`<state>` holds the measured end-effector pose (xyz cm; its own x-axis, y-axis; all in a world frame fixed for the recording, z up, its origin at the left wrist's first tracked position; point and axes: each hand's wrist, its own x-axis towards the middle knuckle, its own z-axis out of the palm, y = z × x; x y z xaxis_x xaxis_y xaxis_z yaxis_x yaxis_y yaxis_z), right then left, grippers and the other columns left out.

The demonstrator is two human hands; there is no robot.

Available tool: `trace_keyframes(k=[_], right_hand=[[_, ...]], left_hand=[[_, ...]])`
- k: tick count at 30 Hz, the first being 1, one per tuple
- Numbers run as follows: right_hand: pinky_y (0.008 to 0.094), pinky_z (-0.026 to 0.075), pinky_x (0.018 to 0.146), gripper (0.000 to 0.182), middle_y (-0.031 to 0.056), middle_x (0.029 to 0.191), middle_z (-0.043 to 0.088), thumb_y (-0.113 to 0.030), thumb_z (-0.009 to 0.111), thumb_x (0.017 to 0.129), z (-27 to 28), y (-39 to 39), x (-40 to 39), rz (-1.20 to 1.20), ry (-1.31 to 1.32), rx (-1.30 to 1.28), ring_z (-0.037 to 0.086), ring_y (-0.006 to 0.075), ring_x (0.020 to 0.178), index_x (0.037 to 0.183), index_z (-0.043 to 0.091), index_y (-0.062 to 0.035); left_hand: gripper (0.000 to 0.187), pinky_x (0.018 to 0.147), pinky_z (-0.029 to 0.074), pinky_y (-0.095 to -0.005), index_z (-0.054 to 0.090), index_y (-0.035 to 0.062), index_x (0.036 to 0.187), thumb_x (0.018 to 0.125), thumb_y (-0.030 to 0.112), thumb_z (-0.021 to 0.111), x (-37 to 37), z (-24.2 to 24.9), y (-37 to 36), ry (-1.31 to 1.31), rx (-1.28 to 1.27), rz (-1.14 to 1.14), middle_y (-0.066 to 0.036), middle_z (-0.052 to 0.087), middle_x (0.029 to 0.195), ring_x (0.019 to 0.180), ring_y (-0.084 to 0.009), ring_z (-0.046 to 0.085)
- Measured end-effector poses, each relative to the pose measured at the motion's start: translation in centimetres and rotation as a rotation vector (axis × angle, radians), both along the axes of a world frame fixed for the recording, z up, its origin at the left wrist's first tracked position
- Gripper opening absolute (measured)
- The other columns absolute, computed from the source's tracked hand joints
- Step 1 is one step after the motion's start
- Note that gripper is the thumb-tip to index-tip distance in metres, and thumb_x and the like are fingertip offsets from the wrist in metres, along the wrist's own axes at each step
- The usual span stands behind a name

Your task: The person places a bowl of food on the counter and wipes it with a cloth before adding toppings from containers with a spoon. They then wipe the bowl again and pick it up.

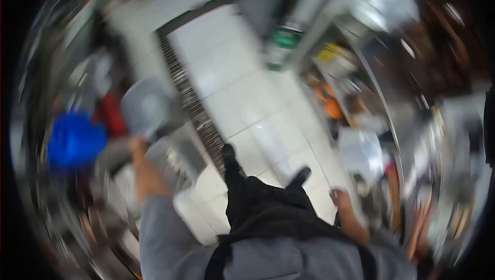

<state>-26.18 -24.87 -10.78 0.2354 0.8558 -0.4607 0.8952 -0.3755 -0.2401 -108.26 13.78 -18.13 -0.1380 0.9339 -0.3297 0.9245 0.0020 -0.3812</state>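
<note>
Motion blurs the whole head view. My left hand (142,164) reaches forward on the left, its fingertips at the near edge of a rounded grey container (147,106). Its fingers are smeared, and I cannot tell whether they grip that edge. Just below the container, a grey bin-like box (178,164) stands beside the hand. My right hand (344,205) hangs low at my right side, near the shelving, with its fingers blurred and no object showing in it.
A bright blue container (76,140) and a red item (110,114) stand at left. A dark drain grate (180,81) runs along the white tiled floor (227,63). A green-and-white container (283,45) is ahead. Shelving (379,92) with mixed goods lines the right.
</note>
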Motion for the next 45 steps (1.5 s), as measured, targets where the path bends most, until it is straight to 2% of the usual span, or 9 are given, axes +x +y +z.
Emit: trace_keyframes(k=[2,8,11,12,16,26,34,39,45], right_hand=[[0.0431,0.049,0.079,0.028,0.0165,0.089,0.066,-0.025,0.057,0.083,6.1,4.5,-5.2,-0.145,0.027,0.176,0.062,0.0347,0.084,0.101,0.065,-0.0071],[0.0436,0.049,0.078,0.022,0.0161,0.086,0.065,-0.023,0.054,0.083,10.4,1.6,-6.3,-0.377,0.071,0.204,0.062,0.0349,0.084,0.09,0.067,-0.0057],[0.0436,0.049,0.078,0.024,0.0168,0.086,0.066,-0.023,0.053,0.084,9.1,-4.8,-3.4,-0.51,0.065,0.169,0.062,0.0346,0.084,0.087,0.069,-0.0064],[0.0438,0.049,0.079,0.025,0.0167,0.086,0.066,-0.024,0.052,0.083,7.4,-7.7,-2.8,-0.55,0.039,0.133,0.062,0.035,0.084,0.086,0.069,-0.0062],[0.0446,0.049,0.082,0.027,0.0167,0.091,0.066,-0.025,0.05,0.081,5.3,-19.1,2.9,-0.798,0.005,-0.01,0.062,0.0355,0.087,0.083,0.068,-0.0053],[0.039,0.052,0.069,0.021,0.0178,0.077,0.066,-0.022,0.058,0.079,7.9,-32.6,12.8,-1.415,-0.058,0.346,0.066,0.0307,0.073,0.082,0.07,-0.0051],[0.0373,0.052,0.07,0.022,0.016,0.081,0.068,-0.022,0.06,0.083,6.1,-28.1,16.4,-1.347,0.109,0.39,0.067,0.0287,0.073,0.091,0.069,-0.0036],[0.0376,0.052,0.074,0.024,0.0172,0.092,0.067,-0.021,0.059,0.085,12.6,-24.8,21.8,-1.139,0.026,0.375,0.066,0.0301,0.078,0.097,0.067,-0.0024],[0.0338,0.052,0.065,0.018,0.0166,0.087,0.067,-0.014,0.065,0.082,15.5,-24.0,30.6,-1.491,0.098,0.669,0.066,0.0259,0.07,0.094,0.068,-0.0012]], left_hand=[[0.024,0.066,0.051,-0.0343,0.07,0.006,0.09,0.084,0.025,0.056,-1.0,0.6,6.0,-0.32,-0.023,-0.294,-0.012,0.068,0.088,0.076,-0.0253,0.065],[0.016,0.063,0.05,-0.0399,0.069,0.015,0.083,0.083,0.025,0.057,14.8,-7.9,-0.2,0.293,0.204,-0.858,-0.004,0.067,0.08,0.076,-0.0202,0.065],[0.021,0.067,0.051,-0.0424,0.071,0.0152,0.091,0.079,0.028,0.059,29.0,-10.3,-10.1,-0.214,-0.348,-0.947,-0.008,0.068,0.093,0.089,-0.0275,0.065],[0.022,0.07,0.052,-0.0429,0.071,0.0091,0.087,0.077,0.024,0.058,36.3,-13.5,-12.4,0.02,-0.692,-0.685,-0.013,0.067,0.092,0.093,-0.0304,0.064],[0.05,0.087,0.048,-0.0403,0.058,0.005,0.114,0.071,0.031,0.061,58.8,-10.9,-19.3,-0.761,-0.586,-1.174,-0.02,0.063,0.105,0.097,-0.0381,0.06],[0.036,0.065,0.051,-0.0299,0.061,0.0047,0.108,0.075,0.019,0.067,97.2,16.7,-20.5,-1.178,-0.768,-0.585,-0.007,0.067,0.087,0.073,-0.0157,0.062],[0.037,0.071,0.051,-0.0359,0.067,0.0057,0.102,0.081,0.035,0.058,122.5,23.5,-23.8,-1.103,-0.634,-0.682,-0.011,0.068,0.082,0.075,-0.0229,0.064],[0.037,0.074,0.049,-0.0328,0.068,0.0048,0.103,0.078,0.032,0.063,134.5,13.7,-26.2,-0.975,-0.21,-1.006,-0.012,0.066,0.09,0.08,-0.022,0.061],[0.015,0.076,0.044,-0.027,0.061,0.0035,0.092,0.081,0.013,0.063,133.1,24.1,-25.1,-1.581,-0.934,-0.673,-0.003,0.063,0.089,0.085,-0.0122,0.057]])
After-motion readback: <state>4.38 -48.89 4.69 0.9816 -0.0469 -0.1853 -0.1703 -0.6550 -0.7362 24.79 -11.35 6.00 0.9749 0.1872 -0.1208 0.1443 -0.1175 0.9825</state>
